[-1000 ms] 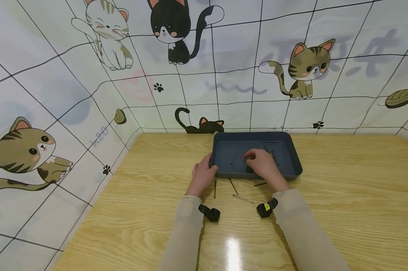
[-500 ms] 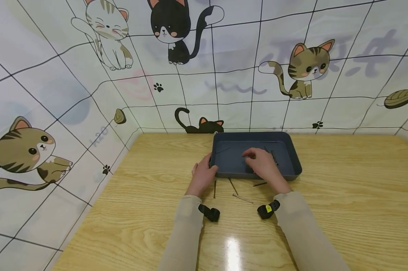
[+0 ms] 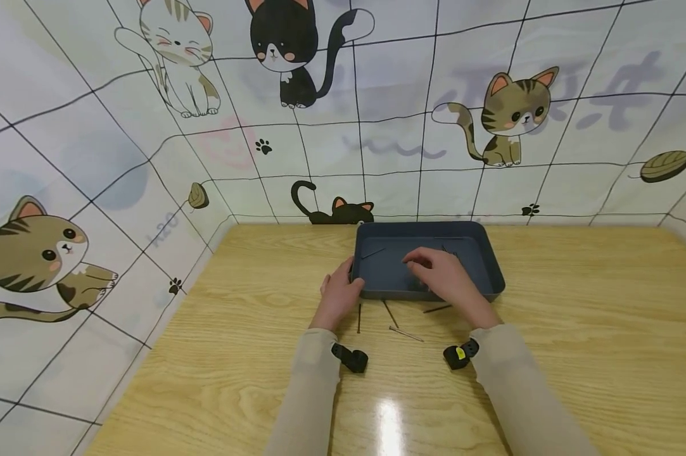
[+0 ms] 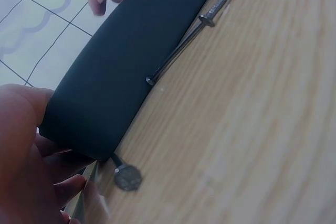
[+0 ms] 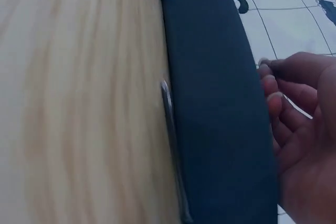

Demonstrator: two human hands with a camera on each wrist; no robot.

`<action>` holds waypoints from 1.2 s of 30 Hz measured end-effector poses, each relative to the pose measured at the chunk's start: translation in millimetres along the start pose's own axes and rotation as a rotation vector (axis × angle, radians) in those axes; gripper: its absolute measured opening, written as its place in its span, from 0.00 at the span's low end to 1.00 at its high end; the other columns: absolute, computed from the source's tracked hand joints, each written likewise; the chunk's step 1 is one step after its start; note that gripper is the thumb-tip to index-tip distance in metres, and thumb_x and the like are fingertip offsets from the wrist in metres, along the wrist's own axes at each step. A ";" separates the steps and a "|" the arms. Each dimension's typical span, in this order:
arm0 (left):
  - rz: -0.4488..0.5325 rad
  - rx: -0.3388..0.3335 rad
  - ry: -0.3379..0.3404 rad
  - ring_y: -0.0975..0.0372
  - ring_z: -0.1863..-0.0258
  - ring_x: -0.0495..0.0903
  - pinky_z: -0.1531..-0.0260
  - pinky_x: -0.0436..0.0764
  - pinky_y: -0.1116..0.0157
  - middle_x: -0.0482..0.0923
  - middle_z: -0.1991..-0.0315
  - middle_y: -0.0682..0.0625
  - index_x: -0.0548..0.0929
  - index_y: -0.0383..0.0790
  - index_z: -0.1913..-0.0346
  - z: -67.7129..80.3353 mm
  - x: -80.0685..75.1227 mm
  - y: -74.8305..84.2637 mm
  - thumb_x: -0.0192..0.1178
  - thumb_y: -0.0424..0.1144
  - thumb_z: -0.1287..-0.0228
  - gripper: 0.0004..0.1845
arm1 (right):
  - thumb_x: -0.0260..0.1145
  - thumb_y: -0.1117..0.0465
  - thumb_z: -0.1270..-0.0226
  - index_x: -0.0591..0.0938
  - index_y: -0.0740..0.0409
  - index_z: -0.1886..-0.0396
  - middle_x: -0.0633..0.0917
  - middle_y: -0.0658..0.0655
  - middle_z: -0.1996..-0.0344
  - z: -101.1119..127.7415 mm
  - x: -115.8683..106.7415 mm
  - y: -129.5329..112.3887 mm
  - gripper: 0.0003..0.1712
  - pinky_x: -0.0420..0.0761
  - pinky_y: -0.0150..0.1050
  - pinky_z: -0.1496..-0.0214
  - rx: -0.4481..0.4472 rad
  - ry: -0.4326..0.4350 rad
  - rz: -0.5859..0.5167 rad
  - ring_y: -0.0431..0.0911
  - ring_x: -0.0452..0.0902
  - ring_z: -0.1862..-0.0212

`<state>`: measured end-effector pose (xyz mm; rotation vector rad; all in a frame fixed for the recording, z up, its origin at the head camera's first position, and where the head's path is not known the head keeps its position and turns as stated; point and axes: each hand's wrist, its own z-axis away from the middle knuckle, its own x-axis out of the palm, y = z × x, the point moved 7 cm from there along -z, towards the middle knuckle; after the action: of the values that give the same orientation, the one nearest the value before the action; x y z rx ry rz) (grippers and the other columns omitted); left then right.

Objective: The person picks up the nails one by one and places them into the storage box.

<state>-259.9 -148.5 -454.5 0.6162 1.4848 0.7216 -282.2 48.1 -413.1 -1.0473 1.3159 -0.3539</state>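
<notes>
A dark blue tray (image 3: 485,266) sits at the back middle of the wooden table. My left hand (image 3: 339,291) grips its near left corner, thumb on the rim; the left wrist view shows the palm (image 4: 31,166) against the tray wall (image 4: 131,61). My right hand (image 3: 434,272) hovers over the tray's near part with loosely curled fingers (image 5: 273,93) and nothing seen in them. One nail (image 3: 373,252) lies in the tray's left half, and others (image 3: 452,251) lie behind the right hand. Several nails (image 3: 406,334) lie on the table just before the tray.
The table (image 3: 576,329) stands in a corner of cat-patterned walls (image 3: 92,158) on the left and behind. One nail (image 4: 181,51) lies along the tray's front wall and a nail head (image 4: 127,177) lies by my left fingers. Another nail (image 5: 170,129) rests against the tray wall (image 5: 215,103).
A nail in the tray now lies further left and back than a second ago. My right hand has drawn slightly back towards me. The left hand has stayed on the corner.
</notes>
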 end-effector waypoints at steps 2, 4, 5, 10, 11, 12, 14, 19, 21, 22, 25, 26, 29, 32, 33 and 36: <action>-0.003 -0.003 -0.001 0.58 0.36 0.57 0.38 0.39 0.55 0.59 0.35 0.51 0.57 0.44 0.32 -0.7 -0.2 -0.8 0.44 0.40 0.40 0.30 | 0.53 0.50 0.35 0.77 0.51 0.52 0.80 0.57 0.66 1.9 -3.5 -2.2 0.17 0.74 0.41 0.75 -0.015 -0.008 0.001 0.47 0.73 0.75; -0.005 -0.004 -0.003 0.59 0.36 0.57 0.38 0.39 0.55 0.59 0.35 0.51 0.57 0.45 0.32 -1.0 -0.2 -1.1 0.44 0.40 0.40 0.30 | 0.54 0.49 0.35 0.78 0.51 0.52 0.80 0.57 0.69 3.3 -6.5 -5.5 0.17 0.74 0.41 0.75 -0.031 -0.019 0.007 0.47 0.72 0.76; -0.005 -0.005 -0.004 0.58 0.36 0.57 0.38 0.39 0.55 0.59 0.35 0.51 0.57 0.45 0.32 -1.0 -0.1 -1.2 0.44 0.40 0.40 0.30 | 0.54 0.49 0.35 0.78 0.51 0.52 0.80 0.57 0.70 3.7 -7.2 -7.5 0.18 0.74 0.41 0.75 -0.037 -0.032 0.014 0.47 0.72 0.76; -0.006 -0.013 -0.006 0.58 0.36 0.56 0.38 0.39 0.55 0.58 0.35 0.51 0.57 0.46 0.32 -1.2 -0.5 -0.6 0.44 0.40 0.39 0.30 | 0.54 0.48 0.36 0.77 0.53 0.51 0.80 0.55 0.69 6.3 -3.6 -21.4 0.19 0.75 0.39 0.72 -0.064 -0.143 0.066 0.45 0.74 0.73; -0.004 -0.011 -0.005 0.58 0.36 0.57 0.38 0.39 0.55 0.58 0.35 0.51 0.57 0.45 0.32 -1.3 -0.6 0.0 0.44 0.40 0.39 0.30 | 0.54 0.49 0.36 0.77 0.53 0.52 0.80 0.55 0.68 6.9 -1.8 -23.8 0.19 0.75 0.38 0.72 -0.067 -0.170 0.075 0.45 0.75 0.72; -0.004 -0.011 -0.004 0.58 0.36 0.57 0.38 0.39 0.55 0.58 0.35 0.51 0.57 0.45 0.32 -1.5 -0.8 0.4 0.44 0.40 0.39 0.30 | 0.55 0.49 0.36 0.77 0.52 0.52 0.81 0.54 0.67 7.7 0.0 -26.9 0.18 0.76 0.37 0.71 -0.068 -0.196 0.080 0.46 0.75 0.70; -0.001 -0.010 -0.001 0.58 0.36 0.57 0.38 0.39 0.54 0.59 0.35 0.51 0.57 0.45 0.32 -1.5 -1.5 1.5 0.44 0.40 0.40 0.30 | 0.55 0.50 0.36 0.78 0.52 0.53 0.81 0.54 0.66 9.5 3.3 -32.6 0.17 0.76 0.37 0.70 -0.071 -0.242 0.093 0.47 0.76 0.68; 0.006 -0.013 0.001 0.57 0.37 0.57 0.38 0.39 0.55 0.59 0.35 0.50 0.58 0.44 0.33 -0.5 -2.7 2.8 0.45 0.39 0.40 0.30 | 0.57 0.51 0.37 0.79 0.51 0.54 0.81 0.51 0.65 13.1 13.5 -41.6 0.15 0.75 0.37 0.68 -0.066 -0.343 0.123 0.46 0.77 0.66; 0.006 -0.015 0.002 0.58 0.37 0.58 0.38 0.39 0.55 0.60 0.36 0.50 0.58 0.45 0.33 -0.2 -2.7 2.9 0.45 0.39 0.40 0.30 | 0.58 0.52 0.38 0.79 0.50 0.55 0.80 0.48 0.63 14.6 18.1 -43.1 0.14 0.75 0.38 0.66 -0.070 -0.382 0.150 0.44 0.76 0.64; 0.009 -0.014 0.003 0.57 0.37 0.58 0.38 0.39 0.55 0.60 0.36 0.50 0.58 0.45 0.33 -0.2 -2.7 2.9 0.45 0.39 0.41 0.30 | 0.58 0.53 0.38 0.79 0.50 0.55 0.80 0.48 0.63 15.6 21.0 -44.2 0.14 0.75 0.38 0.66 -0.075 -0.407 0.166 0.43 0.76 0.65; 0.010 -0.014 0.008 0.58 0.37 0.58 0.38 0.39 0.55 0.60 0.36 0.50 0.59 0.45 0.33 -0.2 -2.7 3.0 0.45 0.39 0.41 0.30 | 0.59 0.56 0.39 0.80 0.51 0.55 0.80 0.46 0.65 17.7 28.5 -45.5 0.13 0.74 0.39 0.63 -0.083 -0.464 0.215 0.40 0.74 0.65; 0.010 -0.013 0.008 0.58 0.37 0.58 0.38 0.39 0.55 0.60 0.36 0.50 0.59 0.45 0.33 -0.2 -2.7 2.9 0.46 0.39 0.41 0.30 | 0.60 0.57 0.40 0.80 0.52 0.55 0.80 0.46 0.65 18.4 30.6 -46.2 0.13 0.74 0.39 0.63 -0.088 -0.480 0.232 0.39 0.74 0.65; 0.007 -0.012 0.008 0.58 0.37 0.58 0.39 0.40 0.55 0.60 0.36 0.50 0.59 0.44 0.33 -0.3 -2.3 2.6 0.46 0.39 0.41 0.30 | 0.60 0.60 0.41 0.80 0.54 0.56 0.79 0.46 0.70 19.7 36.5 -46.9 0.13 0.74 0.38 0.65 -0.090 -0.511 0.276 0.38 0.73 0.69; 0.000 -0.014 0.004 0.58 0.37 0.57 0.38 0.40 0.55 0.60 0.36 0.50 0.58 0.45 0.33 0.0 -1.6 2.4 0.45 0.40 0.41 0.30 | 0.59 0.62 0.42 0.80 0.56 0.58 0.78 0.46 0.75 21.6 40.5 -47.6 0.12 0.72 0.36 0.68 -0.067 -0.530 0.302 0.39 0.71 0.74; -0.001 -0.016 0.002 0.58 0.37 0.57 0.38 0.40 0.55 0.60 0.36 0.50 0.58 0.45 0.33 0.1 -1.6 2.4 0.45 0.40 0.41 0.30 | 0.60 0.63 0.43 0.81 0.56 0.59 0.78 0.46 0.77 22.4 41.6 -48.0 0.12 0.71 0.36 0.69 -0.056 -0.535 0.311 0.39 0.70 0.75; 0.006 -0.017 0.001 0.58 0.37 0.57 0.38 0.39 0.55 0.59 0.36 0.50 0.58 0.45 0.33 0.7 -1.6 2.6 0.45 0.40 0.41 0.30 | 0.61 0.63 0.44 0.81 0.55 0.60 0.77 0.47 0.75 24.9 43.9 -48.8 0.11 0.71 0.36 0.70 -0.015 -0.552 0.334 0.40 0.70 0.75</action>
<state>-259.2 -148.0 -451.5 0.6075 1.4765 0.7386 -231.4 0.5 -404.2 -0.8356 0.9648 0.1904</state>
